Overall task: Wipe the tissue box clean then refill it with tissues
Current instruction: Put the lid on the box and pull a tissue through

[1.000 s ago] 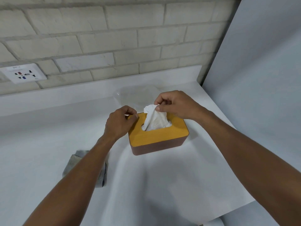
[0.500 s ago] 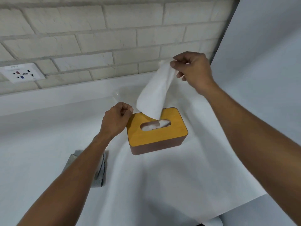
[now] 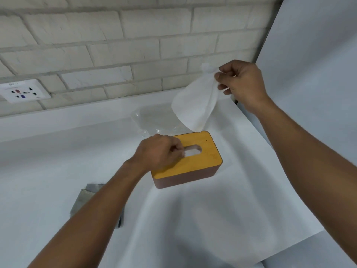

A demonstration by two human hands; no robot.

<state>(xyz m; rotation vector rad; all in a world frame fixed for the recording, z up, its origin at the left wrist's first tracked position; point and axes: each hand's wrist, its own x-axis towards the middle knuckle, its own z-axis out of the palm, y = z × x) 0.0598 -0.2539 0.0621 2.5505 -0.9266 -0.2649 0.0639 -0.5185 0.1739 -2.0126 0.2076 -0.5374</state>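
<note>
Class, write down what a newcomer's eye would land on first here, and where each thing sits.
The yellow-lidded tissue box stands mid-counter, and the left hand rests on its left end by the slot. Up right, the right hand pinches a white tissue that hangs above the box's far edge.

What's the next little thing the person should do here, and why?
Probably set the loose tissue down beside the tissue box: the right hand pinches it fully out of the slot, hanging free, while the left hand rests on the lid by the slot.
</note>
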